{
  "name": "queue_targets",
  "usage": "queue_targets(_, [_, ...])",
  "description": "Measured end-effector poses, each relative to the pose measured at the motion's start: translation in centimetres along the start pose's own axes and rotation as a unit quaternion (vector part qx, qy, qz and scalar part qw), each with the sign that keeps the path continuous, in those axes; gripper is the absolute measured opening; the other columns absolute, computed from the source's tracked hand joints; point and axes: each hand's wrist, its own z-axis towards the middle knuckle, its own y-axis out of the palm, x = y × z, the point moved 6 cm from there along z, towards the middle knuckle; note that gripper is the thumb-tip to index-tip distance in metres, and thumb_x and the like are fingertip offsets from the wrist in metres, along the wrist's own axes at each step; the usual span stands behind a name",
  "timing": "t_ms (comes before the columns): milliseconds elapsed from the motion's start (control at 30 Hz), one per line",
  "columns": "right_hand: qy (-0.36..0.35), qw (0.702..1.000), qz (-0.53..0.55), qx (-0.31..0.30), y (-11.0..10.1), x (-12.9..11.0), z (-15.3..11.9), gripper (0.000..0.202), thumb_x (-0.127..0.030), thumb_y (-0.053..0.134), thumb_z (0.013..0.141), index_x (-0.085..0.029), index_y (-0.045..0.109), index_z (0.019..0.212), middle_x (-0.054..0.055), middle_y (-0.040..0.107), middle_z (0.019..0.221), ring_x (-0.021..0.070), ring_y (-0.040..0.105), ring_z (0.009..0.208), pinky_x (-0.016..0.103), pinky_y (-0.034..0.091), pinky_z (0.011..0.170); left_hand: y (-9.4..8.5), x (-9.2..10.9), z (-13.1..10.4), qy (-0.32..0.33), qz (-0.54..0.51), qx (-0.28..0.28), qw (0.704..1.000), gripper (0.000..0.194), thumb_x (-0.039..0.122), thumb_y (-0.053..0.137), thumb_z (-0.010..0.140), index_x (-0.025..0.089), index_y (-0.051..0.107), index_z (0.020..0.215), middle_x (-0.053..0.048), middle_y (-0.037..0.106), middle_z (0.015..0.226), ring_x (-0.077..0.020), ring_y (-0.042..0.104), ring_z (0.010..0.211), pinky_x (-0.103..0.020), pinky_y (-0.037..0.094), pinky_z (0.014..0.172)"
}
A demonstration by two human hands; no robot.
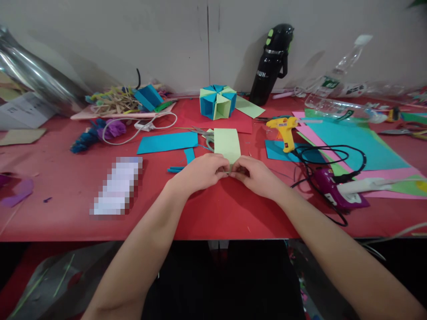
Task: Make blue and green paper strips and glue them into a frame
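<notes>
A pale green strip of paper (227,144) lies lengthwise away from me on the red table. Both hands pinch its near end, where the edge looks turned up or folded. My left hand (213,169) is closed on the left side of that end, and my right hand (250,173) on the right side, fingertips almost meeting. Scissors (209,141) lie just left of the strip, partly under it. Beside them rests a blue paper strip (168,142), with small blue rolled pieces (175,169) near my left hand. Farther back stands a wheel-shaped blue and green paper piece (218,102).
A yellow glue gun (284,131) with a black cord lies to the right, near a purple pouch (338,189) and stacked coloured sheets (353,142). A black bottle (271,66) leans on the wall. A blurred phone (117,186) lies left. Craft sticks (116,104) fill a tray.
</notes>
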Motion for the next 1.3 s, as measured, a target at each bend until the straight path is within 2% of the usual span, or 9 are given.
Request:
queue_targets(333, [0.000,1.000,0.008,-0.003,-0.2,-0.3,-0.1,0.009,-0.017,0.064,0.089,-0.021,0.059,0.083,0.003,0.061,0.088,0.0175,0.056,0.078,0.031,0.044,0.069,0.3,-0.4,-0.2,-0.056,-0.062,-0.030,0.996,0.008,0.026,0.062,0.090,0.021,0.059,0.084,-0.001,0.065,0.085,-0.0173,0.057,0.077,-0.030,0.037,0.064])
queue_targets(533, [-0.013,1.000,-0.020,0.007,-0.2,-0.4,0.0,0.010,-0.015,0.066,0.089,-0.021,0.059,0.084,0.003,0.060,0.088,0.0185,0.056,0.081,0.032,0.043,0.073,0.2,-0.1,-0.2,-0.027,-0.049,-0.021,0.998,0.011,0.026,0.057,0.093,0.021,0.064,0.087,-0.003,0.069,0.093,-0.0197,0.061,0.088,-0.032,0.041,0.074])
queue_targets(667, [-0.029,0.999,-0.034,0.017,-0.4,-0.3,-0.1,0.010,-0.021,0.069,0.091,-0.021,0.062,0.084,0.003,0.060,0.086,0.0189,0.057,0.080,0.033,0.043,0.073,0.0,-0.6,-0.2,-0.039,-0.027,-0.008,0.999,0.011,0.027,0.059,0.093,0.022,0.067,0.088,-0.003,0.071,0.094,-0.0212,0.062,0.090,-0.034,0.043,0.079])
queue_targets(900, [-0.044,0.997,-0.068,0.016,-0.6,-0.2,-0.1,0.009,-0.025,0.069,0.093,-0.021,0.066,0.086,0.004,0.064,0.088,0.0209,0.058,0.085,0.035,0.044,0.076,-0.1,-1.2,-0.2,-0.052,-0.030,-0.015,0.998,0.013,0.030,0.060,0.093,0.023,0.069,0.088,-0.003,0.072,0.092,-0.0206,0.064,0.087,-0.033,0.044,0.077])
queue_targets(1300, [-0.032,0.998,-0.056,0.010,-0.6,-0.3,-0.1,0.009,-0.021,0.070,0.092,-0.020,0.066,0.084,0.003,0.064,0.085,0.0192,0.058,0.080,0.033,0.044,0.074,-0.3,-1.0,-0.1,-0.028,-0.021,-0.011,0.999,0.016,0.024,0.058,0.091,0.022,0.073,0.084,-0.003,0.072,0.088,-0.0196,0.065,0.085,-0.033,0.044,0.078])
